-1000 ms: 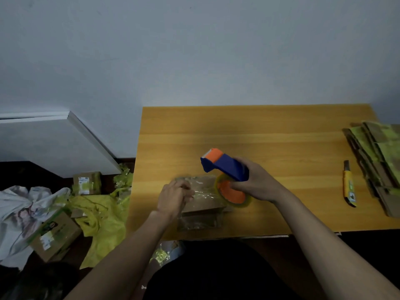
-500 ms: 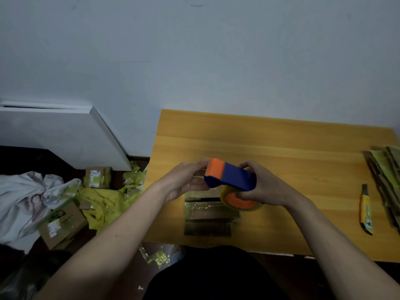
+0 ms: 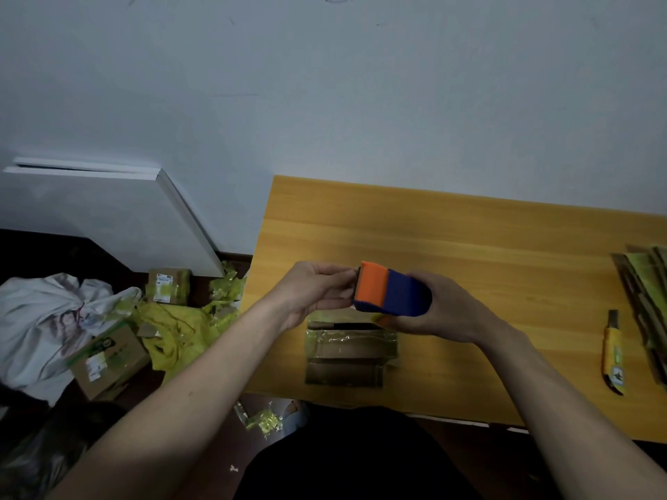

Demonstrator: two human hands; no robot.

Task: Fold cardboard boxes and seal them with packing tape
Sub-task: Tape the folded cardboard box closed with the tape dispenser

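Observation:
A small cardboard box (image 3: 348, 350) covered with shiny tape sits near the front edge of the wooden table (image 3: 469, 247). Above it my right hand (image 3: 436, 312) grips a blue and orange tape dispenser (image 3: 391, 294), its roll mostly hidden under my palm. My left hand (image 3: 317, 292) is at the dispenser's orange cutter end, fingers pinching at the tape there; the tape end itself is too small to make out.
A yellow utility knife (image 3: 613, 351) lies at the right, beside a stack of flattened cardboard (image 3: 646, 294). On the floor to the left are taped boxes (image 3: 108, 359), yellow wrapping scraps (image 3: 180, 330), a white cloth (image 3: 47, 319) and a leaning white panel (image 3: 108, 211).
My left hand left the box and rose to the dispenser's orange end. My right hand lifted the dispenser off the box. The view shifted left.

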